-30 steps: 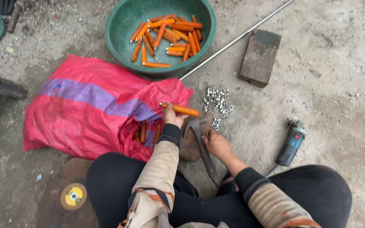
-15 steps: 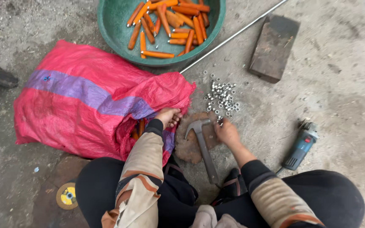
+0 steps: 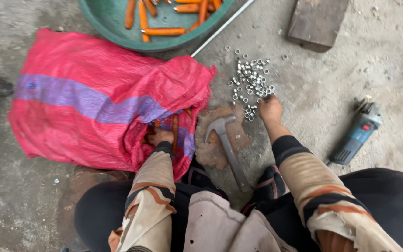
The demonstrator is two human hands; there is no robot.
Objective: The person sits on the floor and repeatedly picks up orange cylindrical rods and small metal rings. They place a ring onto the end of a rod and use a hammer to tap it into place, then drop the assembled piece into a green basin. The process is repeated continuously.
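My left hand reaches into the mouth of a red woven sack with a purple stripe, its fingers among orange rods that poke out of the opening. My right hand is stretched forward to a heap of small silver nuts on the concrete floor, fingertips touching its near edge. Whether that hand holds a nut is hidden. A claw hammer lies across a rusty metal plate between my two hands.
A green basin with several orange rods sits at the top. A thin metal rod runs beside it. A dark block lies top right. A blue angle grinder rests on the right. My knees fill the bottom.
My left hand dropped the orange rod it held up and went into the sack opening. My right hand left the hammer and reached forward to the nuts. The view moved closer.
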